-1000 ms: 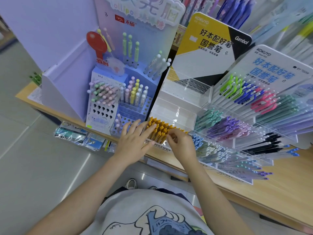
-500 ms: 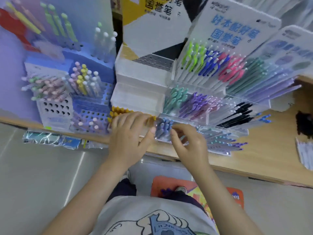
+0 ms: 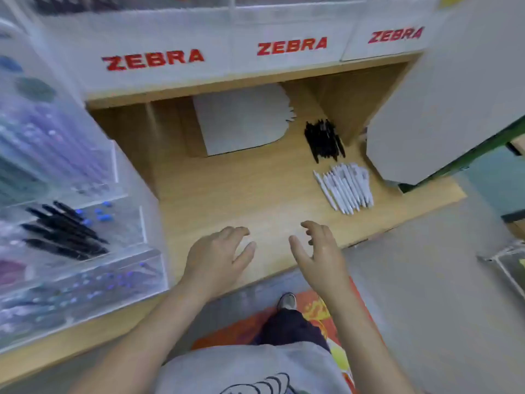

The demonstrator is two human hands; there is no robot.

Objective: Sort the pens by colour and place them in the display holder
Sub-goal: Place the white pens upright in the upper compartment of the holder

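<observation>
Both hands have left the yellow pens in the display holder (image 3: 85, 268), now at left. The left hand (image 3: 217, 258) and right hand (image 3: 318, 251) hover over the bare wooden table (image 3: 227, 200), each grip apart and holding nothing. Black pens (image 3: 324, 142) and white pens (image 3: 345, 187) lie in separate piles at right.

pale wood-grain counter top (image 3: 255, 180) — matt, smooth laminate look. clear acrylic display holder (image 3: 127, 200) — glossy, see-through walls. bundle of black plastic pens (image 3: 324, 140), slight sheen. bundle of white plastic pens (image 3: 345, 187), matt. flat grey card sheet (image 3: 241, 120), dull.
</observation>
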